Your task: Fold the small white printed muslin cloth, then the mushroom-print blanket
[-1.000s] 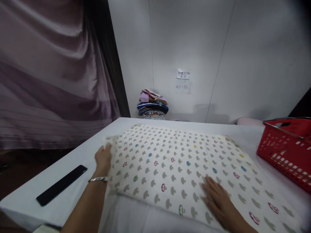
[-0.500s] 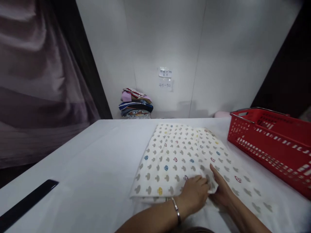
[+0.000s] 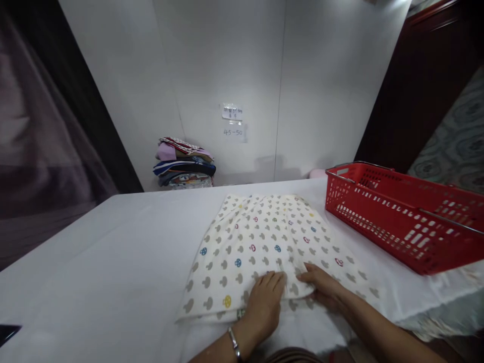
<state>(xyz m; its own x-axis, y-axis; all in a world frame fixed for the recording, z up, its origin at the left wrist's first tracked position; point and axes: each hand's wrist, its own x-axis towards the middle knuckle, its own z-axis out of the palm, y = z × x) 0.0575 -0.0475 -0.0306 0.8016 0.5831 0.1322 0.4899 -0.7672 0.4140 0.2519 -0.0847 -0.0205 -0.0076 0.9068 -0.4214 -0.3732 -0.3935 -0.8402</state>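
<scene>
A white cloth [image 3: 260, 234] with a print of grey, red, blue and yellow mushrooms is spread in folded layers on the white table. My left hand [image 3: 265, 297], with a silver bracelet at the wrist, lies flat on its near part, fingers stretched forward. To the right, my right hand [image 3: 324, 286] pinches the near edge of the cloth. Its thumb rests on top, and the other fingers are mostly hidden beneath the fabric. Slight creases run through the cloth ahead of both hands.
A red plastic basket [image 3: 381, 222] with metal handles stands at the table's right. Folded clothes [image 3: 185, 164] are stacked by the back wall, left of paper labels [image 3: 233, 123]. A dark object [image 3: 8, 333] lies at the left edge. A curtain [image 3: 41, 166] hangs on the left.
My view has turned right, so everything sits further left. My left hand has let go of the bunched near edge and now lies flat; the edge lies smoother.
</scene>
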